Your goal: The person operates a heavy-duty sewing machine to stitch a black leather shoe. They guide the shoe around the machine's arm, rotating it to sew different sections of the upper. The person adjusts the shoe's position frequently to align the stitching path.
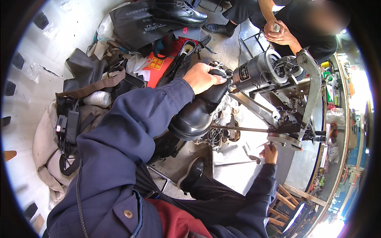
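Observation:
My left hand (202,78) is closed on the upper part of a black leather shoe (192,121), keeping it against the end of a shoe-stitching machine's black cylindrical arm (254,72). The shoe's rounded, shiny toe points down toward me. Below the machine, my right hand (270,154) has its fingers bent at the rim of a metal hand wheel (285,141); the exact grip is partly hidden. A thin metal rod (240,128) runs from beside the shoe to the wheel.
Across from me, a seated person's hands (279,35) clasp a pale object. Another black shoe (180,14) lies on a dark bag (133,23). Bags, straps and a red packet (156,67) are heaped at left. Crowded shelves (331,115) stand at right, wooden stools (282,202) below.

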Available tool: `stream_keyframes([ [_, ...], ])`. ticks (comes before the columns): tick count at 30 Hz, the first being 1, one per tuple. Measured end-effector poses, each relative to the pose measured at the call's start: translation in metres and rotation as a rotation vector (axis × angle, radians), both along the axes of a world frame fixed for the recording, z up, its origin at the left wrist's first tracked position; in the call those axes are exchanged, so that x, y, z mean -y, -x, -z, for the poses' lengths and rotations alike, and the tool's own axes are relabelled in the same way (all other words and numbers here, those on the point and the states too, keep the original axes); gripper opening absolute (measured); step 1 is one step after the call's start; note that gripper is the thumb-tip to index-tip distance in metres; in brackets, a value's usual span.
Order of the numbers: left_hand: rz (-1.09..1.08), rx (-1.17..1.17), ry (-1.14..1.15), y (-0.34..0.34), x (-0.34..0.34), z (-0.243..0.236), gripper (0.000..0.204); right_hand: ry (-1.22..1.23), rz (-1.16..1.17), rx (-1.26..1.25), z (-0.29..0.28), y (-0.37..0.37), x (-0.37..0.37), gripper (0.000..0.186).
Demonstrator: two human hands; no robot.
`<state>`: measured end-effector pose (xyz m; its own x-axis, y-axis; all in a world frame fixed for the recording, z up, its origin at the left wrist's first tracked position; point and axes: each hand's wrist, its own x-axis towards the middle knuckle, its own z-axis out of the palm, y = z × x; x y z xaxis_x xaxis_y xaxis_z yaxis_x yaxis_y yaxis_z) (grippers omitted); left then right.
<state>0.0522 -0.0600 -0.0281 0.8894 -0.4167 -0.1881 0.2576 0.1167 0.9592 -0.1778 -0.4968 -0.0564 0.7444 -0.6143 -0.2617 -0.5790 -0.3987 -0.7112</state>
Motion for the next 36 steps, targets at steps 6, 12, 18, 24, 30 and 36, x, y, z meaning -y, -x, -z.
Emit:
stream_keyframes([
  [6,-0.006,0.033,-0.037,0.003,0.0,-0.003,0.026,0.13,-0.161,0.423,-0.079,-0.001,-0.028,0.024],
  [12,0.026,0.084,-0.052,0.003,-0.002,-0.006,0.024,0.299,0.219,0.379,-0.047,0.011,0.048,0.008],
  [18,0.053,0.062,-0.025,0.0,-0.002,-0.001,0.025,-0.08,-0.09,-0.01,0.001,-0.007,-0.014,0.021],
  [24,0.083,0.066,-0.015,-0.001,-0.005,-0.006,0.025,0.018,-0.196,0.31,-0.081,-0.009,-0.044,0.02],
  [30,0.111,0.049,0.06,0.002,-0.007,-0.01,0.027,0.413,0.157,0.417,-0.071,0.011,0.045,0.013],
  [36,0.127,0.058,0.007,-0.002,-0.008,-0.01,0.025,-0.109,0.064,0.057,0.019,0.002,0.021,0.015],
])
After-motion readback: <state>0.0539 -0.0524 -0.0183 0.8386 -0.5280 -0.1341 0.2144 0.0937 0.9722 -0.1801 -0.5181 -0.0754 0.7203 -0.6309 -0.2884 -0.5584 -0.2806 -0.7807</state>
